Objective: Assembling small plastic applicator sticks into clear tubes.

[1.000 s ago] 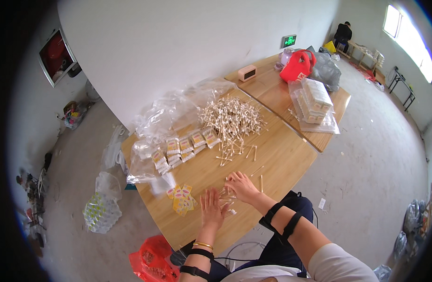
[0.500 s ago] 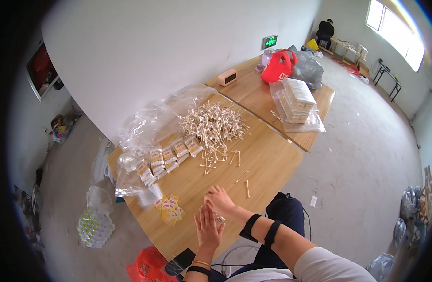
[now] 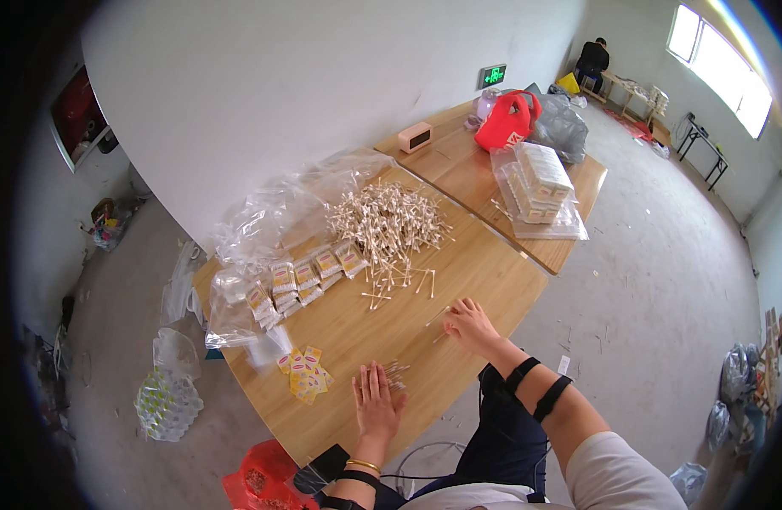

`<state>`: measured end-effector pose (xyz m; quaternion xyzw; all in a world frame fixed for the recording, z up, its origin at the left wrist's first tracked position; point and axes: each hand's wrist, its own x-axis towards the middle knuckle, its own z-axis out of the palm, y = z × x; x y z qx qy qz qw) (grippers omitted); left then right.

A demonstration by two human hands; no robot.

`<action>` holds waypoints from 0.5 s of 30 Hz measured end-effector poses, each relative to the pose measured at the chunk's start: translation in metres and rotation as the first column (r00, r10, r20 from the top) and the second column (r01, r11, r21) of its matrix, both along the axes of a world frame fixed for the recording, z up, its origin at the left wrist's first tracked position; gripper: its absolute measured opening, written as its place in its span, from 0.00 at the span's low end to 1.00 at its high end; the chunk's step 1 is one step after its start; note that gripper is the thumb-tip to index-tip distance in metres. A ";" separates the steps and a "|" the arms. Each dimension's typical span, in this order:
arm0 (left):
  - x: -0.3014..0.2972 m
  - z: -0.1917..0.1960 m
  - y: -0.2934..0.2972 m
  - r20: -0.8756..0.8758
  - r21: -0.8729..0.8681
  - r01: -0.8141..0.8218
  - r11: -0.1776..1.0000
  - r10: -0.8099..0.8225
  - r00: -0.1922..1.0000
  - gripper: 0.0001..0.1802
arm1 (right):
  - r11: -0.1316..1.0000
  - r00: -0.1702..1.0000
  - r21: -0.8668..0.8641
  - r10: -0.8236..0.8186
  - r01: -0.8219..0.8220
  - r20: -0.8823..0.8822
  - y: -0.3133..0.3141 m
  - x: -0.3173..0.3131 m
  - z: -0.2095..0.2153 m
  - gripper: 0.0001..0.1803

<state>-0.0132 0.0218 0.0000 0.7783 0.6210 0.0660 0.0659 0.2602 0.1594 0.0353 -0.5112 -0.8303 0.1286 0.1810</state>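
My left hand (image 3: 378, 403) lies flat near the table's front edge, fingers stretched out. Beside its fingers, on the right, is a small bunch of loose cotton swabs (image 3: 397, 375), partly covered by the hand. Farther right, my right hand (image 3: 470, 326) is low over the table with bent fingers closed around a single cotton swab (image 3: 439, 338); one end sticks out and the fingertips are mostly hidden. Another lone swab (image 3: 435, 316) lies just beyond it. Left of my left hand are yellow and white printed cards (image 3: 305, 374) in a loose pile.
A big heap of cotton swabs (image 3: 387, 223) covers the table's far middle. Filled small packets (image 3: 283, 285) stand in rows on clear plastic (image 3: 238, 327) at left. On the adjoining table are stacked packs (image 3: 540, 183), a red bag (image 3: 507, 123) and a pink clock (image 3: 415, 137).
My right hand has moved away from my left, to the right and farther off, onto a lone swab. The bunch beside my left hand now shows more. My left hand has barely shifted.
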 end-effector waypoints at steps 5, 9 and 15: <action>0.004 0.004 -0.002 0.128 0.027 -0.018 0.999 0.015 0.992 0.47 | 0.984 0.971 0.071 -0.148 0.164 -0.190 0.019 -0.014 -0.007 0.06; 0.015 0.006 0.004 -0.014 0.074 0.025 0.997 -0.024 1.000 0.47 | 0.986 0.965 -0.105 -0.148 0.128 -0.214 0.034 -0.016 -0.038 0.05; 0.012 0.000 0.007 0.112 0.076 -0.015 0.997 0.006 0.994 0.49 | 0.989 0.919 -0.055 0.105 -0.136 -0.380 -0.015 -0.115 -0.035 0.05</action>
